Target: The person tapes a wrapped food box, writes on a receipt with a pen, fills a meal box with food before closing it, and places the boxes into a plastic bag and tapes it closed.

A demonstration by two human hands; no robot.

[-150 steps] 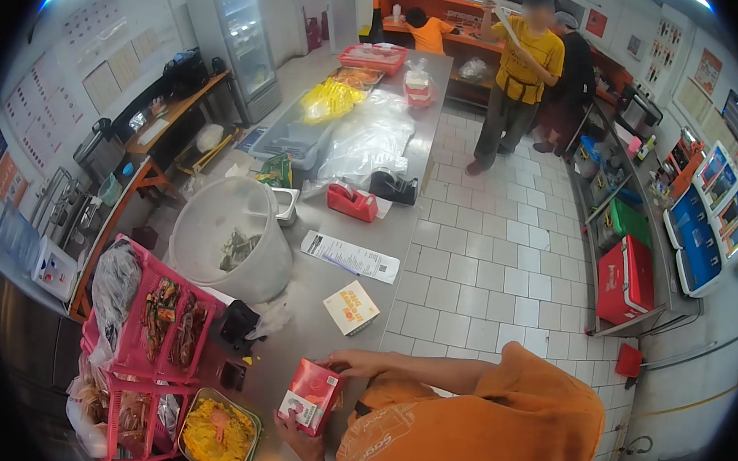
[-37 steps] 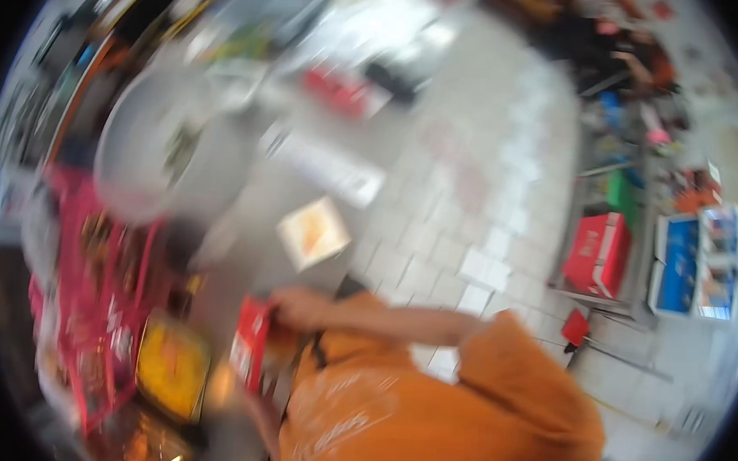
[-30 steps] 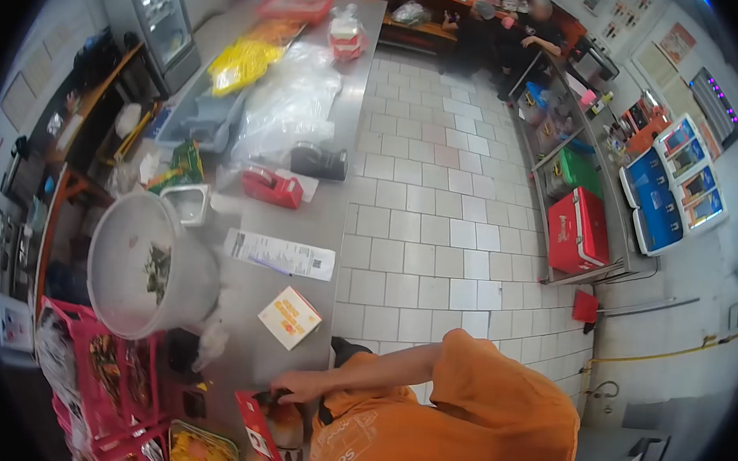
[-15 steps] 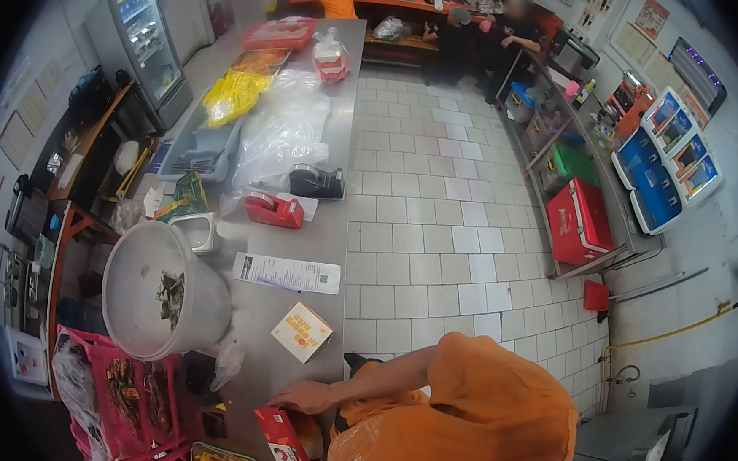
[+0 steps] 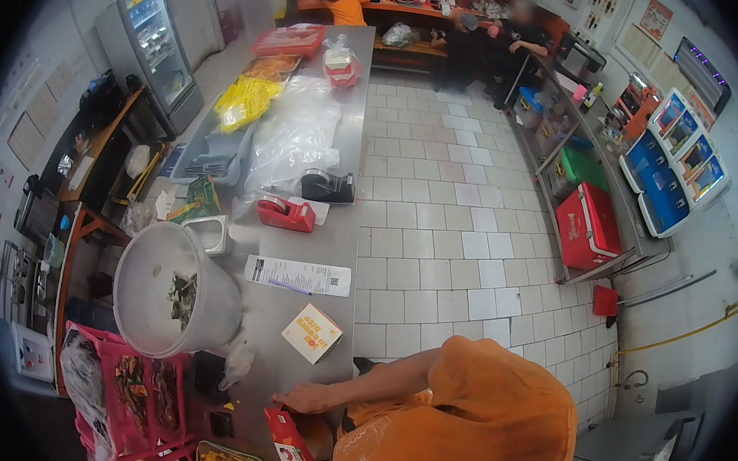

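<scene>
The red box (image 5: pixel 290 439) is located on the near part of the table (image 5: pixel 321 249), left of the orange shirt (image 5: pixel 467 418). The right hand (image 5: pixel 304 397) is placed at the far end of the red box, with the fingers held together; whether the box is pinched cannot be told. The finger state of the left hand cannot be told. Beyond, the white box (image 5: pixel 311 333), the receipt (image 5: pixel 299 275) and the red tape dispenser (image 5: pixel 286 214) are arranged in succession. Farther left, the tub (image 5: pixel 222 306) is positioned beyond the pink basket (image 5: pixel 138 446).
</scene>
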